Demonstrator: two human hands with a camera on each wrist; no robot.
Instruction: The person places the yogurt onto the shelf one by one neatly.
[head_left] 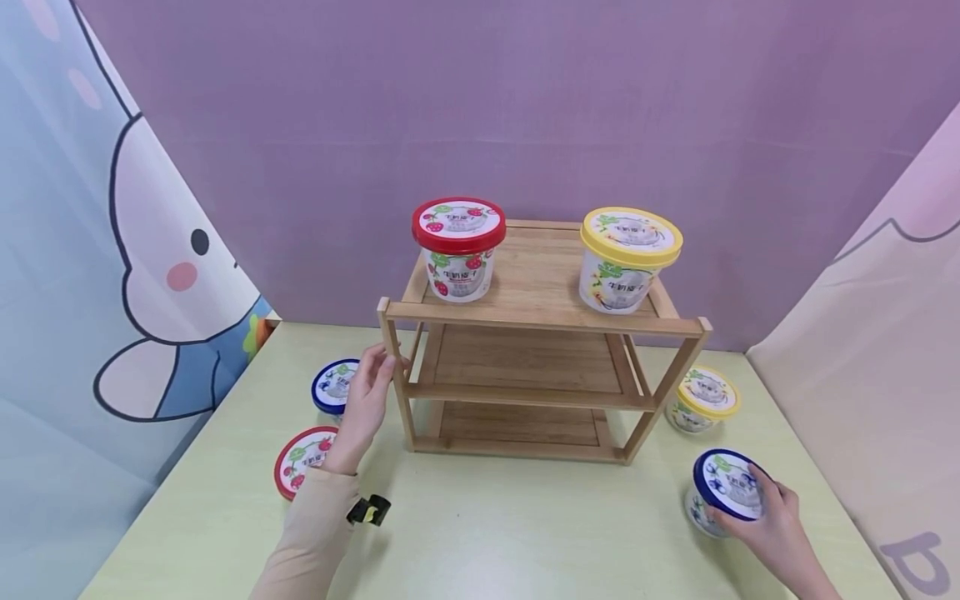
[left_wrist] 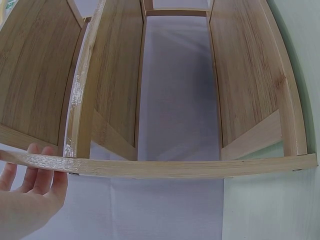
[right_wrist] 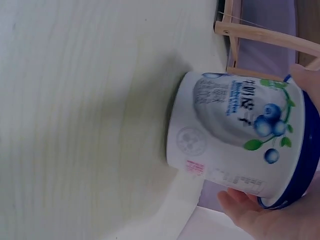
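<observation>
My right hand (head_left: 772, 525) grips a blue-lidded tub (head_left: 727, 485) around its lid, at the right front of the table. The right wrist view shows blueberries printed on the white side of this tub (right_wrist: 235, 132), with fingers (right_wrist: 245, 212) and thumb spread across the lid's rim. My left hand (head_left: 367, 396) holds the left front post of a three-tier wooden shelf (head_left: 525, 312). Seen from the left wrist, the fingers (left_wrist: 42, 180) reach behind that post (left_wrist: 150, 169) near its upper end.
A red-lidded tub (head_left: 459, 250) and a yellow-lidded tub (head_left: 628, 260) stand on the top tier. Left of the shelf, another blue-lidded tub (head_left: 333, 385) and a red-lidded one (head_left: 300, 462) are partly behind the left arm. Another yellow-lidded tub (head_left: 703, 400) stands right of the shelf.
</observation>
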